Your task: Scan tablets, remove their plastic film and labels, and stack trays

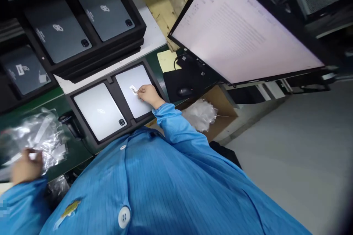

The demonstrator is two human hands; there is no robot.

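My right hand [149, 94] pinches the edge of a small white barcode label [133, 90] over a silver tablet [140, 107]. Whether the label is stuck to that tablet's surface, I cannot tell. A second silver tablet [96, 112], back side up with its camera showing, lies beside it in the same black foam tray [110, 80]. Off to the left, my left hand [27, 167] is somewhat blurred at the near edge of a pile of clear plastic bags [44, 136]. Its fingers curl toward the thumb; what they hold cannot be made out.
Stacked black foam trays [104, 53] with dark tablets [59, 31] stand behind. A barcode scanner [71, 124] lies between bags and tray. To the right are yellow notes [168, 60], a mouse [184, 91], a monitor [242, 29] and a cardboard box [224, 108] with plastic wrapping.
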